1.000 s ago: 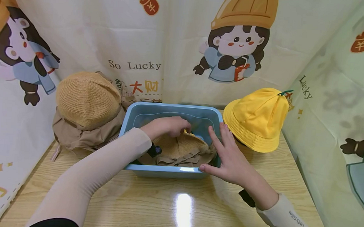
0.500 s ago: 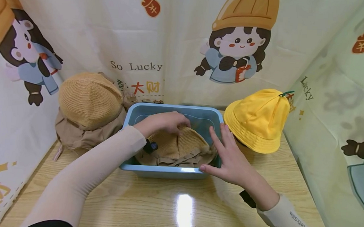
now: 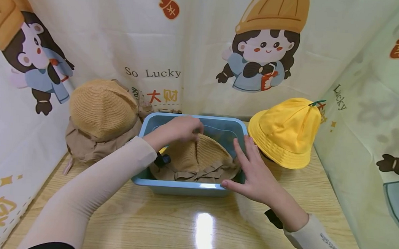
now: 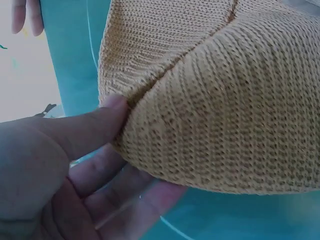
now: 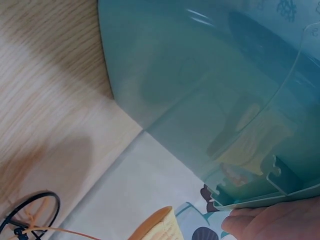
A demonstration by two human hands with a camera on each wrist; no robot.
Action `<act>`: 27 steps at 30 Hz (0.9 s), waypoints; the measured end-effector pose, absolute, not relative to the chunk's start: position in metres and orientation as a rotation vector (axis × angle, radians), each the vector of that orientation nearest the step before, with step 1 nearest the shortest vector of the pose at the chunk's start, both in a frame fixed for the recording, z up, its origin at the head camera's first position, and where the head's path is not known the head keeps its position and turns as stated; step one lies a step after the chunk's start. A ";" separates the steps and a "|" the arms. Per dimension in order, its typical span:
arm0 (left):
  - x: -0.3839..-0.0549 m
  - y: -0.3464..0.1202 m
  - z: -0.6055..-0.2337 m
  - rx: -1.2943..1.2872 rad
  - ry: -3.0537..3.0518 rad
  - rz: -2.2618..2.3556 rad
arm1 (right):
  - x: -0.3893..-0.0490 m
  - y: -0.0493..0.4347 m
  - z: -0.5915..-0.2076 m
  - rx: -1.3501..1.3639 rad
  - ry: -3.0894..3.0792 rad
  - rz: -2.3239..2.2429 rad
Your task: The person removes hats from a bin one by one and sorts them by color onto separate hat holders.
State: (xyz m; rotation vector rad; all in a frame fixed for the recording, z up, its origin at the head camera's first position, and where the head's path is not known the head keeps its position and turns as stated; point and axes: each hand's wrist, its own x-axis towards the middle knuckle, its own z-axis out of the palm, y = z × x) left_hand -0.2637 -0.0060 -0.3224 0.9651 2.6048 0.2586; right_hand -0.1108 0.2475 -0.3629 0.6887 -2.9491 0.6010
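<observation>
A pale wood-grained tabletop (image 3: 145,226) fills the lower part of the head view, with a bright patch of reflected light (image 3: 204,235) at bottom centre. Pale fabric (image 3: 205,37) encloses it at the back and both sides, printed with cartoon children in orange caps, red pouches and the words "So Lucky"; the right-hand panel looks greener. In the middle of the frame sits a blue bin (image 3: 189,185), and inside it lies a tan knit hat (image 3: 201,155) with a brown fabric brim and bow. The left hand (image 3: 180,129) reaches in from the lower left, its grip closed on the hat's crown between thumb and fingers. The right hand (image 3: 258,177) is spread wide, thumb on the bin's front rim and fingers at its right edge. A scrap of yellow (image 3: 163,150) shows in the bin beside the left wrist. A second knit hat (image 3: 102,111) stands at the left of the frame, a yellow bucket hat (image 3: 284,133) at the right.
</observation>
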 end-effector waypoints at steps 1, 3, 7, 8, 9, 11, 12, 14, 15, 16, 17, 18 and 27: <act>-0.263 -0.007 -0.321 0.970 2.612 0.272 | -0.111 0.247 -0.363 0.686 -2.950 0.601; -0.263 -0.008 -0.319 0.988 2.620 0.297 | -0.110 0.247 -0.362 0.676 -2.958 0.597; -0.262 -0.010 -0.314 1.036 2.628 0.331 | -0.110 0.246 -0.361 0.651 -2.978 0.594; -0.262 -0.011 -0.313 1.046 2.630 0.334 | -0.111 0.246 -0.361 0.647 -2.981 0.593; -0.262 -0.011 -0.311 1.055 2.635 0.333 | -0.111 0.246 -0.361 0.644 -2.980 0.593; -0.261 -0.012 -0.308 1.058 2.650 0.331 | -0.111 0.245 -0.361 0.645 -2.977 0.590; -0.260 -0.012 -0.307 1.058 2.663 0.319 | -0.111 0.245 -0.361 0.645 -2.974 0.592; -0.260 -0.013 -0.304 1.059 2.690 0.307 | -0.111 0.245 -0.362 0.649 -2.968 0.593; -0.259 -0.013 -0.302 1.058 2.707 0.298 | -0.111 0.246 -0.362 0.651 -2.967 0.592; -0.259 -0.013 -0.300 1.055 2.723 0.294 | -0.111 0.246 -0.363 0.652 -2.966 0.590; -0.259 -0.013 -0.298 1.054 2.734 0.294 | -0.111 0.246 -0.363 0.652 -2.965 0.587; -0.258 -0.013 -0.295 1.055 2.740 0.302 | -0.111 0.246 -0.363 0.652 -2.965 0.584; -0.252 -0.020 -0.271 1.075 2.802 0.426 | -0.112 0.246 -0.363 0.658 -2.946 0.583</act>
